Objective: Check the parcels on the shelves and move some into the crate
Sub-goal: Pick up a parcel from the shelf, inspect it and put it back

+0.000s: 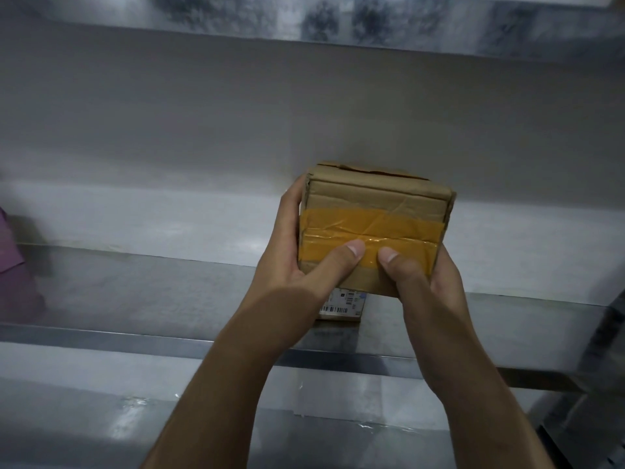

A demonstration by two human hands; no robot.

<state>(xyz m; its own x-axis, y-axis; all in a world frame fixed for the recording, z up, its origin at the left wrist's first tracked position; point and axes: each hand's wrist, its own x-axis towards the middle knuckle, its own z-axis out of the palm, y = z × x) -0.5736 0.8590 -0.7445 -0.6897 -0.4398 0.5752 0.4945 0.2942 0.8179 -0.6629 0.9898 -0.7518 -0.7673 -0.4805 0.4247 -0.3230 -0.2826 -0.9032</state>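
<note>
A small brown cardboard parcel (pixel 375 204) with a band of yellow tape across its top face is held in both hands above a metal shelf (pixel 142 289). My left hand (pixel 297 255) grips its left side, thumb lying on the tape. My right hand (pixel 429 282) grips the lower right corner, thumb also on the tape. A white barcode label (pixel 343 304) shows on the parcel's underside between my wrists. No crate is in view.
Another metal shelf (pixel 338 25) runs overhead, and a lower shelf (pixel 101 428) lies below. A white wall stands behind the shelves. A purple object (pixel 10 252) sits at the left edge. A dark upright post (pixel 602 360) is at the right.
</note>
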